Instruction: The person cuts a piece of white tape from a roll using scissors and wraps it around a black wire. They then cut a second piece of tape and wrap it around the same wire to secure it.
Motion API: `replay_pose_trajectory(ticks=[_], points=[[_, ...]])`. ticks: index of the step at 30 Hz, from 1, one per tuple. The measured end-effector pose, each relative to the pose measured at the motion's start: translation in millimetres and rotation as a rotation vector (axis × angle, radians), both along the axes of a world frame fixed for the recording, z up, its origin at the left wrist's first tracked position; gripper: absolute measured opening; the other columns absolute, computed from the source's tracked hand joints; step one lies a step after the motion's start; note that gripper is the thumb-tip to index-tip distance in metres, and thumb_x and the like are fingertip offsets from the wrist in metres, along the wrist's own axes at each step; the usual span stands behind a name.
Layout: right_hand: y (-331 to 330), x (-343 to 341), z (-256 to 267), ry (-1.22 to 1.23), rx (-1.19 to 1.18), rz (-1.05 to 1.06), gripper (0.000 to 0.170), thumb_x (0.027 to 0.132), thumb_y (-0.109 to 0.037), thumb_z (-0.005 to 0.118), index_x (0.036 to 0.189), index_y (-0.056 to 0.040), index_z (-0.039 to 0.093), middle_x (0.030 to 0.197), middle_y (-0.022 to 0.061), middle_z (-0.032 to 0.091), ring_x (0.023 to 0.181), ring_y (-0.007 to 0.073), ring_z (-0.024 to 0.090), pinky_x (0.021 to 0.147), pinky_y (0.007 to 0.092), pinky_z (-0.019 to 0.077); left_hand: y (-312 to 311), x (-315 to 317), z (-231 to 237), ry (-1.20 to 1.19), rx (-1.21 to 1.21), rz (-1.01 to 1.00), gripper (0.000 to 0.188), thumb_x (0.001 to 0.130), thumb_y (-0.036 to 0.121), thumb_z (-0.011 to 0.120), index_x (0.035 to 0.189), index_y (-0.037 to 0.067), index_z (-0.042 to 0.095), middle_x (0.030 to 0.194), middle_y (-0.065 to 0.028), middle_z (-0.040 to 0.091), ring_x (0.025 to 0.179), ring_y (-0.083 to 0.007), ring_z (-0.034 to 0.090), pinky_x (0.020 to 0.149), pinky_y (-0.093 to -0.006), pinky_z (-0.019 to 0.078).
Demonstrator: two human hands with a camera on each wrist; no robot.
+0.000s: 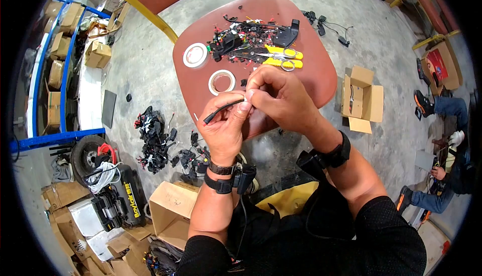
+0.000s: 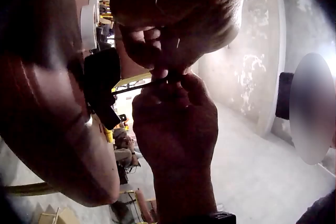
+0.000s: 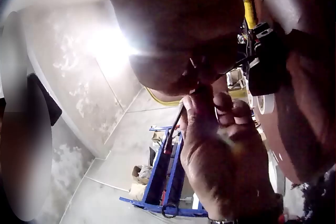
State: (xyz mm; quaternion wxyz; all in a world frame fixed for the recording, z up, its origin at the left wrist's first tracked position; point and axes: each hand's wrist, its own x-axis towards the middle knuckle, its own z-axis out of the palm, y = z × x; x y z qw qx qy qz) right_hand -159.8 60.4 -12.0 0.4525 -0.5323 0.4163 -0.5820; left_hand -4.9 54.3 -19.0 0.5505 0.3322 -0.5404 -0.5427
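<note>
A short black cable (image 1: 221,110) runs across the fingers of my left hand (image 1: 226,130), its loose end sticking out to the left. The left thumb and fingers pinch it near its other end. Right there, the thumb and forefinger of my right hand (image 1: 286,100) pinch at the same end, fingertips against the left ones. The fingers hide what lies between them. Both hands are above the front edge of a red-brown chair seat (image 1: 314,88). In the right wrist view the left hand (image 3: 226,155) shows below, with the cable (image 3: 172,129) beside its thumb.
Yellow-handled snips (image 1: 286,57), a heap of black connectors and wire scraps (image 1: 246,35), and two white tape rolls (image 1: 195,55) (image 1: 221,82) lie on the seat. Wire bundles (image 1: 153,140) and an open cardboard box (image 1: 361,100) are on the floor. Another person (image 1: 452,150) sits at right.
</note>
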Motion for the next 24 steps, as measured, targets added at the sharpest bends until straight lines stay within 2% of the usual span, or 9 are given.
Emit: replay_pose_trajectory(ticks=[4,7,10,13,19,24], points=[[3,-4,5,-0.163,0.213,0.122,0.005,0.086,-0.002,0.062,0.089,-0.0030,0.058,0.083,-0.0031,0.058,0.077,0.0024,0.051,0.066,0.0195,0.0420,3,0,5,-0.022,0.014,0.021,0.018,0.083,-0.003,0.073,0.099,-0.004,0.066,0.098,-0.0097,0.068,0.084,-0.0129,0.064,0.077,-0.0249,0.0533],[3,-8,7,-0.180,0.247,0.136,0.007,0.087,-0.002,0.062,0.093,-0.0028,0.060,0.082,-0.0040,0.058,0.073,0.0005,0.051,0.064,0.0172,0.0416,3,-2,8,-0.014,0.018,-0.011,0.022,0.082,-0.004,0.073,0.103,-0.005,0.066,0.099,-0.0093,0.068,0.087,-0.0133,0.065,0.079,-0.0257,0.0534],[0,-3,2,-0.261,0.183,0.113,0.011,0.086,-0.004,0.062,0.095,0.0001,0.060,0.080,-0.0025,0.060,0.070,0.0018,0.054,0.062,0.0188,0.0468,2,-2,7,-0.018,0.012,-0.037,0.025,0.082,-0.005,0.072,0.106,-0.005,0.066,0.101,-0.0101,0.067,0.087,-0.0142,0.065,0.080,-0.0264,0.0537],[-1,1,-1,-0.371,0.161,0.125,0.014,0.088,-0.003,0.060,0.101,0.0014,0.059,0.082,-0.0014,0.060,0.072,0.0023,0.055,0.063,0.0186,0.0475,-2,4,0,-0.039,-0.026,-0.072,0.024,0.083,-0.006,0.070,0.107,-0.005,0.066,0.102,-0.0116,0.066,0.086,-0.0157,0.065,0.079,-0.0270,0.0542],[1,0,2,-0.336,0.173,0.142,0.017,0.088,0.001,0.057,0.105,0.0020,0.059,0.083,-0.0009,0.060,0.072,0.0023,0.055,0.062,0.0183,0.0476,-2,4,0,-0.035,-0.061,-0.055,0.022,0.085,-0.006,0.068,0.107,-0.004,0.066,0.103,-0.0130,0.065,0.084,-0.0172,0.065,0.076,-0.0276,0.0550],[1,-2,2,-0.266,0.096,0.151,0.020,0.087,0.003,0.057,0.106,0.0020,0.059,0.082,-0.0011,0.060,0.070,0.0020,0.055,0.060,0.0185,0.0466,-1,3,5,-0.073,-0.092,-0.016,0.020,0.085,-0.006,0.068,0.105,-0.003,0.066,0.104,-0.0121,0.065,0.086,-0.0161,0.065,0.077,-0.0271,0.0547]])
